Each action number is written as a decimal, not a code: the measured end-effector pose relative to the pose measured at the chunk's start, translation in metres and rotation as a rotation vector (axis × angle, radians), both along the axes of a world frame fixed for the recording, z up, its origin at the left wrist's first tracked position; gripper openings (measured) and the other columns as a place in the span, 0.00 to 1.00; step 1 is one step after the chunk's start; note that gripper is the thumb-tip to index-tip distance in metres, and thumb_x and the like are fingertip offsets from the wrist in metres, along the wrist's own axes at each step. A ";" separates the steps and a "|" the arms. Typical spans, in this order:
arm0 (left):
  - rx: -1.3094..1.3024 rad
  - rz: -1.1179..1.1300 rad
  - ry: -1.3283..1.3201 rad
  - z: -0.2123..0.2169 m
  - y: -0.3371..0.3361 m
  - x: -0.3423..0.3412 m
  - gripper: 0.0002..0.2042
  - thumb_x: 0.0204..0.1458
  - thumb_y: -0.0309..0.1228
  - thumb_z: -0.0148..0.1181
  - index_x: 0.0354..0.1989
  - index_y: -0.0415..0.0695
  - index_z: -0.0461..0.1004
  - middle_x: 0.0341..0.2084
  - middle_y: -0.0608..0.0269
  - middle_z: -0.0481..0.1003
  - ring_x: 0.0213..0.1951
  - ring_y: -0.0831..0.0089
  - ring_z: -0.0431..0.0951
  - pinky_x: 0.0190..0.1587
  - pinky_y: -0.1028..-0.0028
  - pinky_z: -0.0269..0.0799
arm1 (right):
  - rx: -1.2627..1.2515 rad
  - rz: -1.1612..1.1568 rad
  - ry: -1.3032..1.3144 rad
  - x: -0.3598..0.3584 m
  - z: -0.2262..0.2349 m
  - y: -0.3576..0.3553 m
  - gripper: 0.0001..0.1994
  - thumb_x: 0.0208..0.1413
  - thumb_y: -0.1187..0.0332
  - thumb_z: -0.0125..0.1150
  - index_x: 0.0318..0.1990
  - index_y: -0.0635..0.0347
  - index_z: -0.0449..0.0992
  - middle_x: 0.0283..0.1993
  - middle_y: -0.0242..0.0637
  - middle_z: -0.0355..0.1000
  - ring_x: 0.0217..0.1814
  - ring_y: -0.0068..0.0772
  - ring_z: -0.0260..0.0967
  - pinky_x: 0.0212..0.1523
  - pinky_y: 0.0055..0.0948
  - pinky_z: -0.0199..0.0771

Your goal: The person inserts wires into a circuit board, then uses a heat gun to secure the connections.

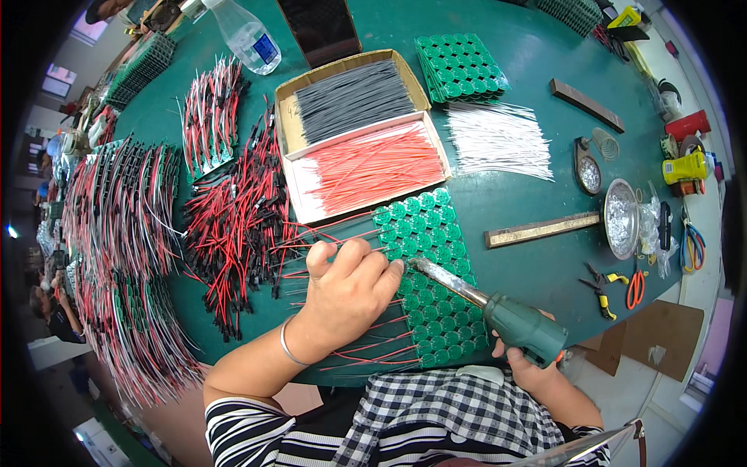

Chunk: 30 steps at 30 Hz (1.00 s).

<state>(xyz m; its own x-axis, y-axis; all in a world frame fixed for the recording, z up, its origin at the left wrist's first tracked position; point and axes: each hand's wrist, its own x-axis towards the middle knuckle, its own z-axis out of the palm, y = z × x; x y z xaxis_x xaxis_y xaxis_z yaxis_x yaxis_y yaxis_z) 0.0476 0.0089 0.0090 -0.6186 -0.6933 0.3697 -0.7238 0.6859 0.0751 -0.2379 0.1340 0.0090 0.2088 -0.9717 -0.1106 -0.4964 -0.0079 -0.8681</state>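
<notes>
Left hand (350,292) pinches a red wire down onto the green circuit-board panel (424,272), steadying it at the pad, while the right hand (529,366) grips the green-handled soldering iron (498,307), tip angled to that joint. Just beyond, a cardboard box (354,128) keeps black and red wires within reach.

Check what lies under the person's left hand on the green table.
Under the left hand lies a green panel of round circuit boards with red wires fanning out leftward. The soldering iron tip meets it beside the fingers; the boards beneath the palm are covered.
</notes>
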 end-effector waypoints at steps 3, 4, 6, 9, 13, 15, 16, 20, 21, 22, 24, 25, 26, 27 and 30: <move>0.003 0.003 -0.006 0.000 0.000 0.000 0.07 0.42 0.33 0.59 0.32 0.53 0.78 0.24 0.77 0.70 0.34 0.77 0.68 0.45 0.63 0.48 | 0.007 -0.029 0.013 0.002 0.002 0.000 0.23 0.57 0.58 0.58 0.52 0.68 0.66 0.39 0.38 0.71 0.28 0.27 0.71 0.32 0.27 0.72; 0.005 0.002 -0.013 0.000 0.000 0.000 0.07 0.43 0.33 0.59 0.32 0.53 0.78 0.24 0.77 0.70 0.34 0.77 0.68 0.45 0.63 0.48 | -0.003 -0.016 0.027 0.002 0.002 -0.001 0.23 0.57 0.58 0.58 0.52 0.68 0.66 0.38 0.38 0.71 0.27 0.27 0.71 0.33 0.27 0.72; 0.005 0.005 -0.013 0.000 0.000 0.000 0.07 0.42 0.32 0.59 0.32 0.53 0.78 0.24 0.77 0.70 0.34 0.77 0.68 0.45 0.63 0.48 | -0.013 -0.002 0.041 0.001 0.001 -0.001 0.23 0.57 0.58 0.58 0.52 0.68 0.66 0.37 0.38 0.71 0.27 0.26 0.71 0.33 0.27 0.71; 0.007 0.010 -0.012 0.000 0.001 0.000 0.07 0.42 0.32 0.59 0.32 0.54 0.78 0.24 0.78 0.70 0.35 0.77 0.68 0.46 0.63 0.48 | -0.038 0.014 0.039 0.001 0.001 0.000 0.24 0.58 0.56 0.57 0.52 0.68 0.66 0.33 0.38 0.71 0.27 0.26 0.70 0.34 0.27 0.71; 0.001 0.017 -0.018 0.000 0.001 0.000 0.07 0.42 0.32 0.59 0.31 0.54 0.78 0.24 0.77 0.70 0.35 0.77 0.69 0.46 0.63 0.48 | 0.181 -0.134 -0.158 0.008 0.016 -0.003 0.14 0.51 0.64 0.62 0.42 0.63 0.75 0.40 0.40 0.73 0.41 0.38 0.71 0.48 0.39 0.68; -0.002 0.018 -0.018 -0.001 0.002 0.000 0.07 0.42 0.32 0.59 0.31 0.53 0.78 0.24 0.77 0.70 0.35 0.76 0.69 0.46 0.63 0.48 | 0.266 -0.195 -0.307 0.011 0.019 -0.008 0.14 0.53 0.63 0.60 0.43 0.63 0.75 0.37 0.39 0.74 0.36 0.34 0.73 0.46 0.37 0.69; -0.004 0.019 -0.015 0.000 0.002 -0.001 0.06 0.42 0.33 0.59 0.31 0.53 0.78 0.24 0.77 0.70 0.35 0.76 0.69 0.46 0.63 0.48 | 0.174 -0.171 -0.274 0.012 0.019 -0.009 0.14 0.55 0.63 0.58 0.42 0.63 0.75 0.35 0.37 0.74 0.32 0.31 0.73 0.44 0.35 0.69; 0.004 0.016 -0.020 0.000 0.001 -0.001 0.06 0.42 0.32 0.60 0.31 0.53 0.78 0.24 0.77 0.70 0.35 0.76 0.69 0.46 0.63 0.49 | -0.047 -0.019 -0.030 0.003 0.015 -0.009 0.13 0.56 0.63 0.56 0.42 0.63 0.75 0.29 0.33 0.74 0.28 0.26 0.73 0.39 0.29 0.70; 0.006 0.018 -0.013 0.000 0.002 -0.001 0.07 0.42 0.32 0.60 0.31 0.53 0.78 0.24 0.77 0.70 0.35 0.76 0.69 0.45 0.63 0.49 | -0.045 -0.021 -0.030 0.005 0.016 -0.008 0.13 0.56 0.63 0.56 0.42 0.63 0.75 0.29 0.33 0.74 0.28 0.26 0.73 0.39 0.29 0.70; 0.009 0.020 -0.007 0.000 0.002 -0.002 0.07 0.42 0.32 0.60 0.31 0.53 0.78 0.24 0.77 0.70 0.35 0.76 0.69 0.45 0.63 0.49 | -0.014 -0.085 -0.119 0.008 0.018 -0.007 0.12 0.56 0.64 0.56 0.42 0.63 0.75 0.29 0.33 0.74 0.28 0.27 0.73 0.39 0.29 0.70; 0.006 0.020 -0.003 0.002 0.002 -0.002 0.07 0.42 0.32 0.60 0.31 0.53 0.78 0.24 0.77 0.70 0.34 0.76 0.69 0.45 0.63 0.49 | 0.023 -0.151 -0.208 0.011 0.019 -0.005 0.12 0.56 0.65 0.55 0.42 0.64 0.75 0.29 0.33 0.74 0.28 0.27 0.73 0.39 0.29 0.70; 0.001 0.022 0.000 0.003 0.003 -0.001 0.07 0.41 0.31 0.60 0.31 0.53 0.78 0.24 0.77 0.70 0.34 0.76 0.69 0.44 0.63 0.49 | 0.030 -0.176 -0.228 0.011 0.019 -0.003 0.12 0.56 0.66 0.56 0.42 0.64 0.75 0.30 0.33 0.74 0.28 0.27 0.73 0.39 0.29 0.70; 0.007 0.020 -0.001 0.004 0.006 -0.001 0.07 0.41 0.31 0.60 0.31 0.53 0.78 0.24 0.77 0.70 0.34 0.76 0.69 0.44 0.63 0.49 | 0.038 -0.201 -0.248 0.011 0.020 -0.001 0.11 0.56 0.67 0.56 0.42 0.64 0.75 0.30 0.34 0.74 0.28 0.27 0.73 0.39 0.29 0.70; 0.005 0.017 0.008 0.005 0.007 -0.001 0.07 0.41 0.32 0.60 0.31 0.53 0.78 0.25 0.77 0.70 0.34 0.76 0.69 0.44 0.63 0.49 | 0.041 -0.204 -0.247 0.009 0.019 0.000 0.11 0.56 0.67 0.56 0.42 0.64 0.75 0.30 0.34 0.74 0.28 0.27 0.73 0.39 0.29 0.70; 0.011 0.001 0.023 0.005 0.014 -0.002 0.07 0.41 0.32 0.59 0.31 0.53 0.78 0.25 0.78 0.70 0.34 0.77 0.69 0.43 0.63 0.49 | 0.045 -0.134 -0.245 0.003 0.018 0.004 0.10 0.55 0.68 0.56 0.41 0.64 0.76 0.32 0.35 0.74 0.27 0.28 0.73 0.39 0.29 0.71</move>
